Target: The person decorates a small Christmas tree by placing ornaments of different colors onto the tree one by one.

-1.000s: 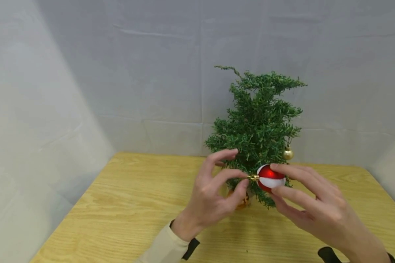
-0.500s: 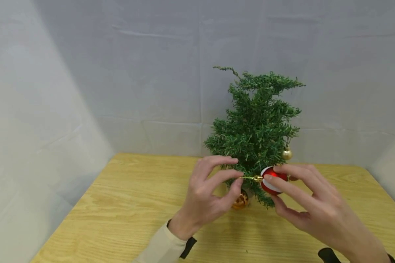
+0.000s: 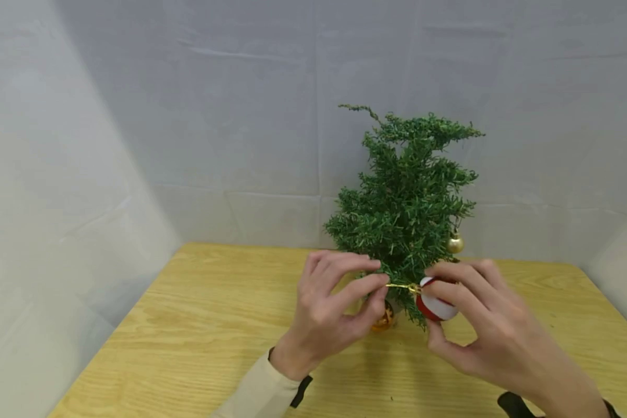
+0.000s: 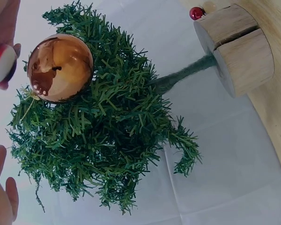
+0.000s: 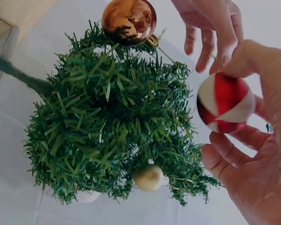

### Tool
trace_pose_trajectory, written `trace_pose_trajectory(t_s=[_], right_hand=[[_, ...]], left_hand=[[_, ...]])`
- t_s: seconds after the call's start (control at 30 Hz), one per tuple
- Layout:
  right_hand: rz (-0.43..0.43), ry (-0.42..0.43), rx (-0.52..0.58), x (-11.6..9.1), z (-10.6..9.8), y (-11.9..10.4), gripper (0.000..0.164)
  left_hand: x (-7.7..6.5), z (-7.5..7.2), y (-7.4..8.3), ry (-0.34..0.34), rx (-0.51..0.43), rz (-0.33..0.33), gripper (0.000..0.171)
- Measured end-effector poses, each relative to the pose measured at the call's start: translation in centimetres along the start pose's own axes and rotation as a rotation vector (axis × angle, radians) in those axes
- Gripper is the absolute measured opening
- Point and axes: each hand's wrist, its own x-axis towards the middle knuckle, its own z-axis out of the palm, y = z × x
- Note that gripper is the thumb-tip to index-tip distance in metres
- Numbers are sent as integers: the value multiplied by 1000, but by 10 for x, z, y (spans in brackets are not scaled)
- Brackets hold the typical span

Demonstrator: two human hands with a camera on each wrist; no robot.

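My right hand (image 3: 493, 325) grips a red-and-white Christmas bauble (image 3: 437, 306) between thumb and fingers; the right wrist view shows its striped ball (image 5: 226, 102) up close. Between thumb and forefinger, my left hand (image 3: 334, 302) pinches the gold hanging cord (image 3: 399, 285), drawn out taut to the left from the bauble's gold cap. Both hands are in front of a small artificial Christmas tree (image 3: 407, 197). A copper bauble (image 4: 60, 68) hangs on the tree's near side, partly hidden behind my left hand in the head view. On the right side hangs a small gold bauble (image 3: 455, 242).
The tree's trunk stands in a round wooden base (image 4: 239, 49), with a small red ball (image 4: 196, 13) beside it. Everything is on a wood-grain table (image 3: 214, 325), backed by a pale cloth (image 3: 240, 116). A whitish ball (image 5: 87, 195) shows among the branches in the right wrist view.
My left fingers have slid from near the bauble's cap out along its cord. The bauble has shifted slightly right and down and turned in my right hand, whose fingers have moved nearer the cap.
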Motion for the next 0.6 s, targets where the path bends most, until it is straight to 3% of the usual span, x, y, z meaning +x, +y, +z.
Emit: trace_pose_trajectory(t_s=[0.2,0.6], right_hand=[[9,-12,63,-3,4,-3,37],[-44,125,106,9,17,-11,33]], left_hand=[[0,1,2,0,53,32,13],[0,2,9,9,23,41,16]])
